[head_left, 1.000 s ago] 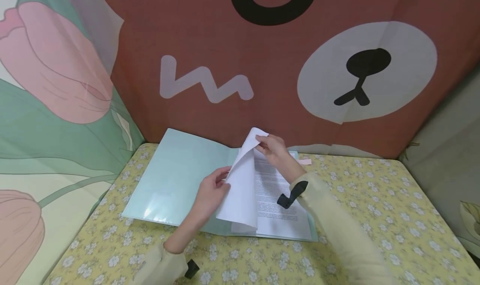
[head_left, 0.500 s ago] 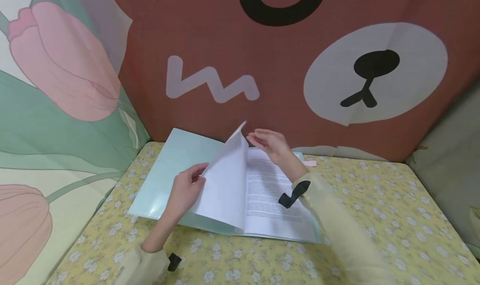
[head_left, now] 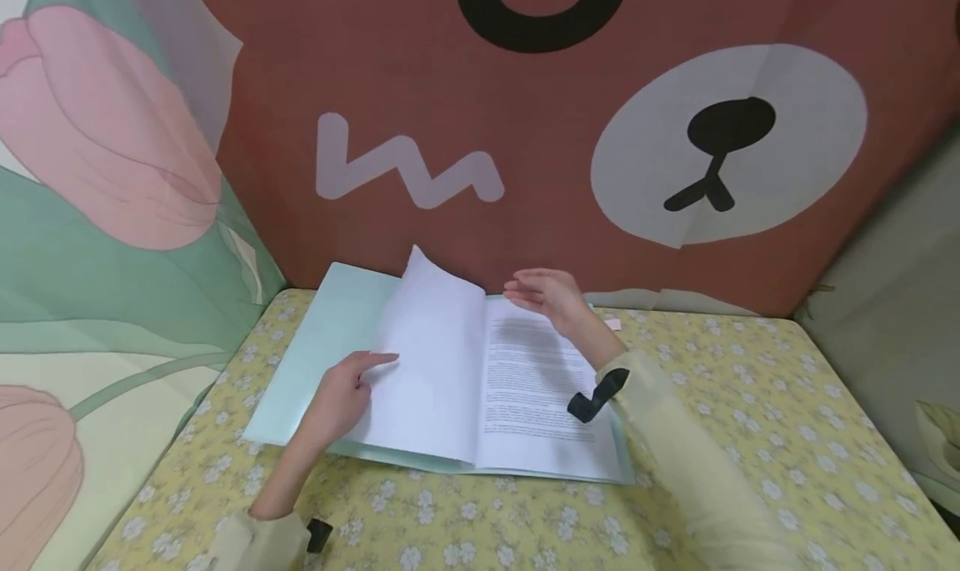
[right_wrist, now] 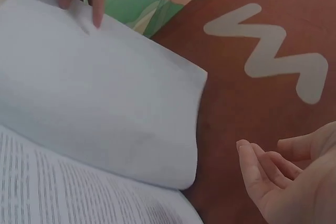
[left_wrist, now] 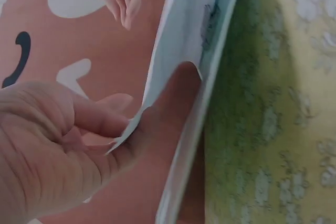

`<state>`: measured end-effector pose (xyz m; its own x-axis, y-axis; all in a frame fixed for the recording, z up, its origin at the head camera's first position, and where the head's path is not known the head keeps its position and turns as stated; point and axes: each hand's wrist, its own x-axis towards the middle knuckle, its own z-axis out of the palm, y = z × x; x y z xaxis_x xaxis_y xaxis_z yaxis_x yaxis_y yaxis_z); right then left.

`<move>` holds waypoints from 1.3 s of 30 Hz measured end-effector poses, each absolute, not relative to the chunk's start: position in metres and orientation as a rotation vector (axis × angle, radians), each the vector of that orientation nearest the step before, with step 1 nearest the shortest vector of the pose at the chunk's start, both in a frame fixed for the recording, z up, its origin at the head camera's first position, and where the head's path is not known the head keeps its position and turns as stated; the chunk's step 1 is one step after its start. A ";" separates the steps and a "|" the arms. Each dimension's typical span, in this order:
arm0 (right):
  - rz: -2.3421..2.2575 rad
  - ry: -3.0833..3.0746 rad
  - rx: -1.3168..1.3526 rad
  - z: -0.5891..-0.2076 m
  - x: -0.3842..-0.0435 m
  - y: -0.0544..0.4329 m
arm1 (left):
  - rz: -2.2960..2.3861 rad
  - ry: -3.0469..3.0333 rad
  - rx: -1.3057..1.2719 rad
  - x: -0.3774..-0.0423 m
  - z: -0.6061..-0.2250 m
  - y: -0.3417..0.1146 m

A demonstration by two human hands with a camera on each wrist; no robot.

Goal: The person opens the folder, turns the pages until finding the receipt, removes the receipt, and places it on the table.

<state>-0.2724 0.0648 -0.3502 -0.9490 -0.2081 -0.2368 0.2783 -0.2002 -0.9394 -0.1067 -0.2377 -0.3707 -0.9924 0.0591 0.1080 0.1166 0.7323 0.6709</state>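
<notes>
A light blue folder (head_left: 296,388) lies spread on the table, its left cover bare at the outer edge. My left hand (head_left: 337,400) pinches the left edge of a turned white sheet (head_left: 431,363), index finger over the paper. In the left wrist view, that edge passes between the thumb and fingers of the left hand (left_wrist: 58,145). The sheet's far corner stands raised. A printed page (head_left: 532,388) lies on the folder's right side. Over its top end hovers my right hand (head_left: 551,300), fingers extended and loosely bent. The right wrist view shows this hand (right_wrist: 289,177) holding nothing, apart from the sheet.
A yellow floral cloth (head_left: 735,438) covers the table. Close behind the folder hangs a brown fabric backdrop (head_left: 420,62) with a bear print. A small pink tab (head_left: 613,324) sticks out past the folder's right side.
The sheet has swung from right to left over the folder, carried by my left hand. My right hand has let go of its top corner and stays near the page's top.
</notes>
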 end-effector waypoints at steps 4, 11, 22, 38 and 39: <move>-2.196 1.781 0.086 -0.358 -0.273 0.079 | -1.081 -2.961 -0.133 -0.107 -0.377 -0.239; -2.125 1.859 0.147 -0.371 -0.278 0.107 | -1.045 -3.039 -0.109 -0.111 -0.388 -0.247; -2.114 1.891 0.149 -0.387 -0.278 0.145 | -0.882 -3.176 -0.097 -0.119 -0.395 -0.239; -1.992 2.095 0.274 -0.404 -0.276 0.186 | -0.345 -3.325 0.005 -0.120 -0.399 -0.217; -1.995 2.115 0.277 -0.406 -0.277 0.189 | -0.349 -3.308 0.009 -0.120 -0.398 -0.214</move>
<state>-0.2766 0.1887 -0.4056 -0.9580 -0.0141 -0.2865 0.2852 0.0603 -0.9566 -0.1200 -0.2138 -0.3981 -0.9830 0.0136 -0.1828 -0.0248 0.9782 0.2062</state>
